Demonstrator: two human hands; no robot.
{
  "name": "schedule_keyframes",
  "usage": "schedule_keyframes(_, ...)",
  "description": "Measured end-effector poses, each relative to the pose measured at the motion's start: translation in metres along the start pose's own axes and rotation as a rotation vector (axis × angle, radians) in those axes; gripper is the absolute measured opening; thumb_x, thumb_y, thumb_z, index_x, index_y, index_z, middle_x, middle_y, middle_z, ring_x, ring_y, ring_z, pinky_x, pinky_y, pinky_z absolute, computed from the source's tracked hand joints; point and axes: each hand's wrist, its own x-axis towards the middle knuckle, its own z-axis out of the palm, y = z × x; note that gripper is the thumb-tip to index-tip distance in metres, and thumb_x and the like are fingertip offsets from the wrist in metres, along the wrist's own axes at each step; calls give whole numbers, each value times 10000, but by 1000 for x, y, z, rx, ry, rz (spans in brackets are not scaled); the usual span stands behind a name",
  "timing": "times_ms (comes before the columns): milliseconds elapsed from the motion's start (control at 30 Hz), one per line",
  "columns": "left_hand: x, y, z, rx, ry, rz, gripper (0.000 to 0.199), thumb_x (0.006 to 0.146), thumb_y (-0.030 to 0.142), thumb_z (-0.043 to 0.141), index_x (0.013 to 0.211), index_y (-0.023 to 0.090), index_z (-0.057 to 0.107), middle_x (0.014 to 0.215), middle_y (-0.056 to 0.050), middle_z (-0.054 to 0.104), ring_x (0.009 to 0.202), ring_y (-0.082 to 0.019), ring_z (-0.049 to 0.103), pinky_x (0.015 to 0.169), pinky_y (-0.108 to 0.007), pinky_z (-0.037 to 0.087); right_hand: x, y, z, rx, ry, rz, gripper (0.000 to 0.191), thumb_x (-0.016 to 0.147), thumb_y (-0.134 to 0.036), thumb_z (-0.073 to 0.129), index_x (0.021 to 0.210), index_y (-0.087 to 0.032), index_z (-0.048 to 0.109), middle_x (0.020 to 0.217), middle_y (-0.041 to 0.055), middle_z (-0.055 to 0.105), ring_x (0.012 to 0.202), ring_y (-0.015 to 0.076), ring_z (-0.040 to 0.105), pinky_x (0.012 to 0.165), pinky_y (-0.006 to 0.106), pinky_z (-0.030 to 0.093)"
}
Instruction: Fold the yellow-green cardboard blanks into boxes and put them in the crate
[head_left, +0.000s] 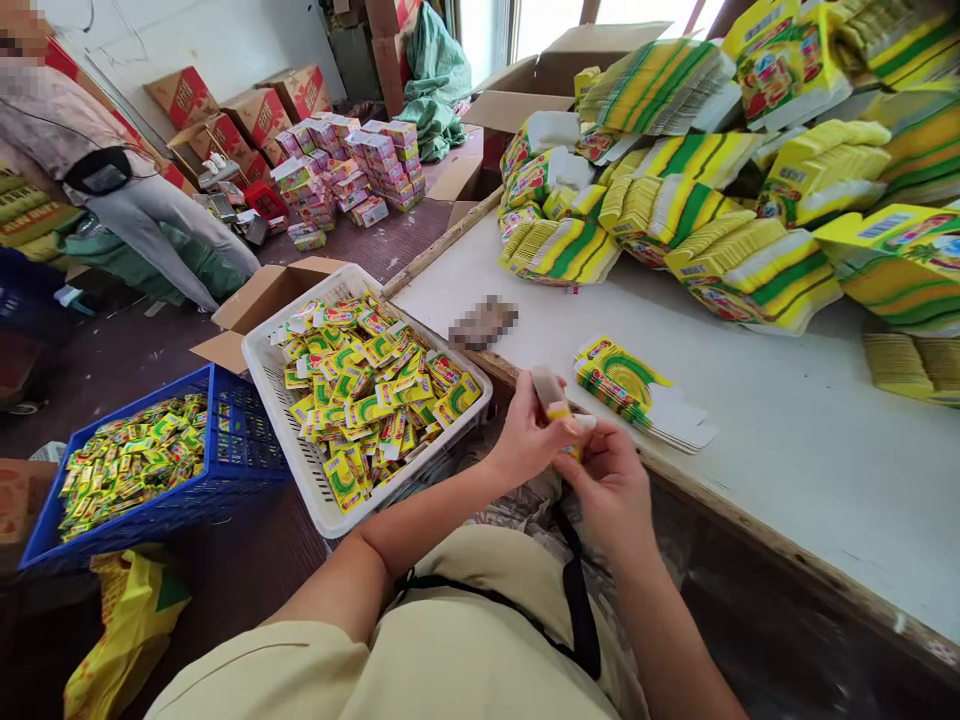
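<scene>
At the table's front edge, my left hand and my right hand meet around a small carton. Its grey-white side and some yellow print show between the fingers, which cover most of it. Both hands are closed, with the fingertips pinching the carton near its lower end. Just right of them on the table lies a small stack of flat printed cartons, yellow and green with white flaps. To the left stands a white plastic basket holding many small yellow-green boxes.
Bundles of flat yellow cartons are heaped across the back of the white table. A blue crate of small yellow packets stands at left. Pink boxes are stacked on the floor. Another person stands at the far left.
</scene>
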Motion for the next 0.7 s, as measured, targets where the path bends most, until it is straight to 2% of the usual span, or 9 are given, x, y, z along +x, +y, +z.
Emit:
schedule_keyframes(100,0,-4,-5,29,-42,46,611,645,706,723,934,192,564,827,1,598,757,-139,535,736,-279,479,4,1,-9,-10,99,31,249,775,-364,741,977,-242,659,872,12,692,770,171,645,701,308,554)
schedule_keyframes(200,2,-6,-13,96,-59,50,504,773,661,641,867,165,648,844,-35,673,807,-174,599,795,-322,500,6,5,-25,-125,141,13,179,794,-387,720,892,-237,715,817,3,711,714,186,643,683,356,564)
schedule_keyframes(267,4,-1,-20,176,-102,79,519,851,656,544,945,162,674,940,-64,703,898,-201,634,864,-349,505,8,5,-38,-300,202,-86,156,816,-381,701,905,-258,738,847,8,726,751,213,656,738,409,565)
schedule_keyframes(333,5,11,-25,300,-133,176,569,894,650,475,1159,172,630,1176,-105,667,1102,-232,613,997,-381,464,12,2,-52,-556,260,-245,132,855,-334,663,941,-288,751,910,23,735,848,244,661,825,455,543)
schedule_keyframes(433,6,32,-28,617,-208,315,875,748,709,633,1415,181,426,1453,-169,467,1358,-313,436,1151,-465,327,15,-8,-61,-875,162,-477,202,894,-222,599,984,-316,754,960,38,736,974,267,645,937,496,492)
schedule_keyframes(500,7,38,-26,841,-353,291,1046,603,678,776,1434,173,389,1443,-195,464,1362,-371,417,1144,-521,319,14,-14,-58,-929,12,-600,278,894,-156,577,1009,-348,741,982,19,734,1032,262,639,1029,522,437)
schedule_keyframes(567,7,34,-24,958,-495,186,930,626,590,806,1377,177,445,1331,-175,562,1252,-367,527,1060,-514,411,10,-18,-51,-909,-94,-668,359,884,-119,578,1075,-395,706,1064,-4,720,1120,264,617,1119,559,346)
schedule_keyframes(633,5,25,-23,990,-527,101,718,711,503,767,1294,177,504,1213,-135,632,1120,-320,612,966,-452,482,6,-19,-45,-857,-32,-650,463,861,-160,639,1245,-417,614,1269,9,644,1265,306,528,1165,601,260)
schedule_keyframes(700,2,14,-23,1006,-481,90,644,733,483,746,1247,169,519,1187,-121,642,1078,-297,628,926,-412,501,3,-18,-42,-711,160,-543,680,823,-269,712,1434,-382,438,1476,47,472,1389,358,390,1174,628,229)
